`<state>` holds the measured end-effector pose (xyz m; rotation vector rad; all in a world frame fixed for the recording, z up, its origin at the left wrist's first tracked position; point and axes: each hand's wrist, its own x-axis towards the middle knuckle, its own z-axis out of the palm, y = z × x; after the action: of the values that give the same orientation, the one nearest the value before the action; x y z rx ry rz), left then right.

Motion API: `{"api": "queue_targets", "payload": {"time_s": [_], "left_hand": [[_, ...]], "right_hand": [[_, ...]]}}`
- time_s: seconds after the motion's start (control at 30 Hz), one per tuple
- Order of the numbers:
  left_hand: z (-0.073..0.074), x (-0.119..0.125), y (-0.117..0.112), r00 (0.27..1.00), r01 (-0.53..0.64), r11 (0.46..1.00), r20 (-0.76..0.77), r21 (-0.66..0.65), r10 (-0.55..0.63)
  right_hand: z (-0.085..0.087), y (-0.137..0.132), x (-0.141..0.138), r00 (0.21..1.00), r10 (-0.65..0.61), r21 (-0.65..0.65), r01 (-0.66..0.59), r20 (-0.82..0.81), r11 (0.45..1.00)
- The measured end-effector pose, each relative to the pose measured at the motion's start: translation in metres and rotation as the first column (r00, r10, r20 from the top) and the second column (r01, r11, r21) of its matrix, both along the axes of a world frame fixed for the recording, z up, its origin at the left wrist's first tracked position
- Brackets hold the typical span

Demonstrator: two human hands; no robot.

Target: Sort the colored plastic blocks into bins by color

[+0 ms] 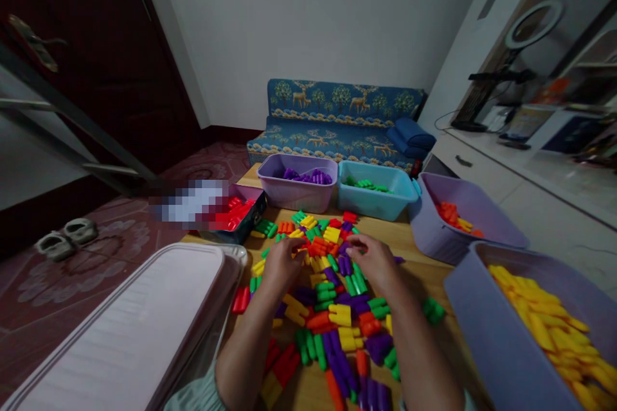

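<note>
Plastic finger-shaped building blocks [332, 308] in red, orange, yellow, green and purple lie mixed over the wooden table [424, 282]. Over the left of the pile, my left hand [285, 260] has its fingers bent inward; what they hold, if anything, is hidden. Across from it, my right hand [373, 260] reaches in with thumb and forefinger apart, close to a purple block [344, 248]. Orange blocks [319, 246] lie between the two hands. Green blocks [357, 279] are beside my right hand's fingers.
At the back stand a purple bin [299, 194] of purple blocks and a blue bin [376, 202] of green ones. To the right are bins with orange [419, 237] and yellow blocks [544, 314]. A box [258, 209] of red blocks and a pale lid [130, 327] are left.
</note>
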<state>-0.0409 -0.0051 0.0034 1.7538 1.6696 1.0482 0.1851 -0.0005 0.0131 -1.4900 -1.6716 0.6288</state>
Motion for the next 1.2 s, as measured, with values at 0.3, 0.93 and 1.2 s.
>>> {"api": "queue_targets", "payload": {"time_s": [0.3,0.93,1.2], "left_hand": [[-0.017,0.003,-0.001,0.961,0.274,0.950,-0.066,0.149,-0.267],[-0.032,0.010,0.002,0.968,0.237,0.947,-0.134,0.217,-0.211],[-0.021,0.010,0.003,0.926,-0.012,0.991,0.375,0.134,-0.040]], "right_hand": [[0.009,-0.005,-0.006,0.952,0.015,0.057,-0.034,0.305,0.998],[-0.007,-0.015,-0.043,0.803,0.075,-0.009,-0.086,0.592,0.996],[-0.014,-0.018,-0.045,0.718,0.085,-0.059,-0.060,0.691,0.996]]}}
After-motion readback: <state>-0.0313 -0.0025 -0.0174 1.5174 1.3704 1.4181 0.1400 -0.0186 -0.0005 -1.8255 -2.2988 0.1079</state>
